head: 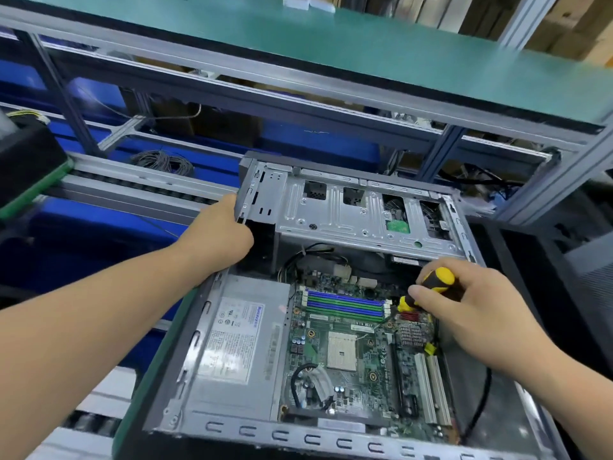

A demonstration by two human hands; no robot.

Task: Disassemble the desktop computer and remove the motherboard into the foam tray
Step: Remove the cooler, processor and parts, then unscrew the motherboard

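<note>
Motherboard (351,346) sits inside the open desktop case (205,370), lying flat on the workbench, side panel off. Surroundings first: grey power supply (238,346) with a white label fills the case's left part, touching the board's left edge. Metal drive cage (348,207) spans the far end of the case and overhangs the board's far edge, blocking sight of what lies beneath it. A bundle of cables (315,260) runs out from under the cage toward the board. A black cable (477,406) loops along the case's right side. Green-topped shelf (365,51) on an aluminium frame stands above and behind. Blue bins (99,234) sit to the left, below the bench. Board itself: green, with blue and green memory slots (345,305) at the far side, a white empty CPU socket (341,350) in the middle, a small finned heatsink (413,333) to the right, white expansion slots (431,386) beside it. Left hand (222,234) grips the left corner of the drive cage, fingers curled round its edge. Right hand (471,307) is wrapped round a yellow-and-black screwdriver (428,288), tip down at the board near the memory slots' right end.
</note>
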